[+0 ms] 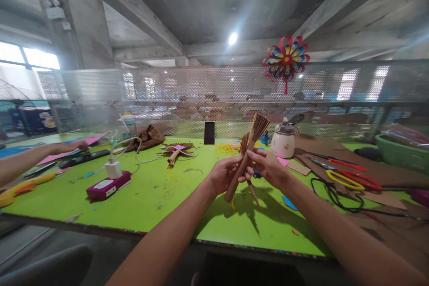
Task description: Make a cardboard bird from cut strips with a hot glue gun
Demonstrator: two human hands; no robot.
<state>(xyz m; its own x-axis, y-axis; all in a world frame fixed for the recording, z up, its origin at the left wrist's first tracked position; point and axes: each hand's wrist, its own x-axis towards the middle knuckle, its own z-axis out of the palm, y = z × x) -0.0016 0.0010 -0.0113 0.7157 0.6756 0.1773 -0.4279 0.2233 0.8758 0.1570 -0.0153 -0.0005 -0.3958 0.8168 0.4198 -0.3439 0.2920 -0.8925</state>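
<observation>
Between my two hands is a brown paper craft (237,180): a rolled tube with pleated, fan-like paper at its upper end and yellow strands hanging below. My left hand (225,173) wraps round the tube from the left, its fingers closed. On the other side, my right hand (267,166) pinches the craft near the base of the pleats. The piece is tilted, held above the green table (187,201). A similar brown paper piece (177,153) with a pink patch and yellow strands lies on the table to the left.
Scissors (351,179) with red and yellow handles lie on brown paper at right, near a white bottle (283,142) and green basket (402,154). A purple power strip (109,185) with a charger stands left. Another person's arm (43,154) reaches over the far left. A phone (209,133) stands upright.
</observation>
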